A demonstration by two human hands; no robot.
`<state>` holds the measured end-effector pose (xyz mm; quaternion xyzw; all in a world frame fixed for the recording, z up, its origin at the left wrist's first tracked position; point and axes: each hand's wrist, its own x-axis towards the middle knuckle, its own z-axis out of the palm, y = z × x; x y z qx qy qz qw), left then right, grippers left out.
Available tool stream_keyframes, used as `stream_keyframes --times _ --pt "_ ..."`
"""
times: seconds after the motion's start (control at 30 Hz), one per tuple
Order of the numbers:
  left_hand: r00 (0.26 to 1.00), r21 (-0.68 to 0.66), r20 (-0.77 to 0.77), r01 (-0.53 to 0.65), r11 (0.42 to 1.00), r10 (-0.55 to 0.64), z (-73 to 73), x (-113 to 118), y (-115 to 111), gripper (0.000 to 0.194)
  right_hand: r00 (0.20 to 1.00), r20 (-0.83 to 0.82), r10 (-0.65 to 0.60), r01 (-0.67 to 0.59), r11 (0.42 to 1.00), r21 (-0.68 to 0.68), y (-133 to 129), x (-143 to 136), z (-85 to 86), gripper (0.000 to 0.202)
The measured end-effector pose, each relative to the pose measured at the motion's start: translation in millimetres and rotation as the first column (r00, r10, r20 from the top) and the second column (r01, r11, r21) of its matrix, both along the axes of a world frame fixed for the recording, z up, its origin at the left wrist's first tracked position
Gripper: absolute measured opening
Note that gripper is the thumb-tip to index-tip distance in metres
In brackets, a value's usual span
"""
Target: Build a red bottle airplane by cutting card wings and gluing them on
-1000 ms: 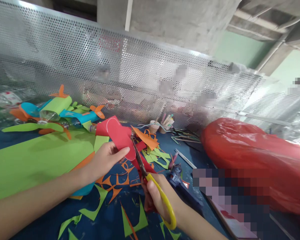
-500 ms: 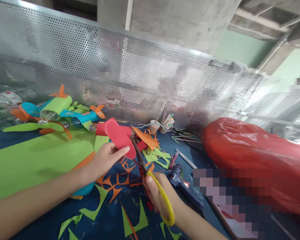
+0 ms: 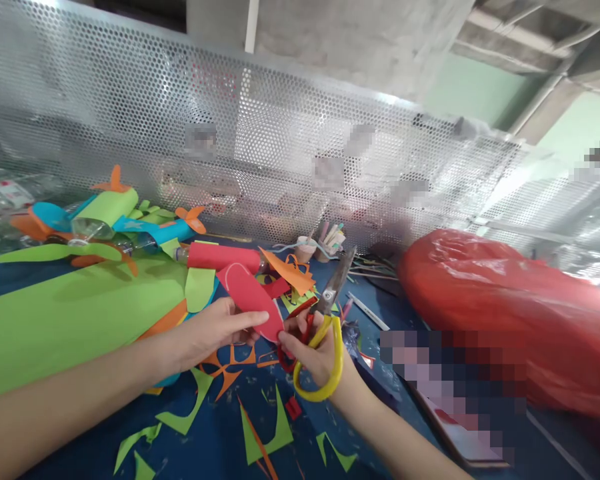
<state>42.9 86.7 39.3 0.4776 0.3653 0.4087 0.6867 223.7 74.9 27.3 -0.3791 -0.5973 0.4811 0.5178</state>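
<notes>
My left hand [image 3: 217, 333] is closed on a long, rounded piece of red paper [image 3: 249, 297], thumb on top. A pale drawn line runs near its edge. In my right hand [image 3: 317, 357] are scissors [image 3: 329, 293] with one yellow and one red handle loop, blades pointing up and away from the paper. Fingertips of that hand touch the lower right edge of the red piece. Just behind the paper lies a bottle wrapped in red [image 3: 223, 257]. A small red scrap [image 3: 293, 407] rests on the table below my right hand.
Green [image 3: 275, 433] and orange offcuts [image 3: 226, 373] litter the blue table. Large green paper [image 3: 80, 320] and paper-covered bottle planes [image 3: 107, 210] occupy the left. Cups of pens [image 3: 307, 250] stand at the back, by a perforated metal screen [image 3: 280, 133]. A red plastic bag [image 3: 495, 307] bulges at right.
The scissors have left the paper's edge and swung upright to the right. A narrow red strip is off the paper. My right fingertips now touch the paper, which sits lower.
</notes>
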Motion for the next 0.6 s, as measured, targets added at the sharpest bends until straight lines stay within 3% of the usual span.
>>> stream_keyframes --times 0.17,0.3,0.6 --pt "0.978 -0.027 0.176 -0.107 0.994 0.111 -0.6 -1.1 10.4 0.013 0.996 0.032 -0.087 0.085 0.994 0.071 5.5 4.8 -4.6 0.038" --pt "0.965 0.039 0.185 -0.197 0.98 0.186 -1.9 -3.5 16.4 0.01 0.985 0.053 -0.165 0.16 0.983 0.086 11.9 9.7 -8.4 0.036" --pt "0.969 0.215 0.112 -0.24 0.947 0.22 3.2 -3.8 14.3 0.013 0.995 0.087 0.051 -0.045 0.996 -0.072 4.6 7.2 -5.3 0.045"
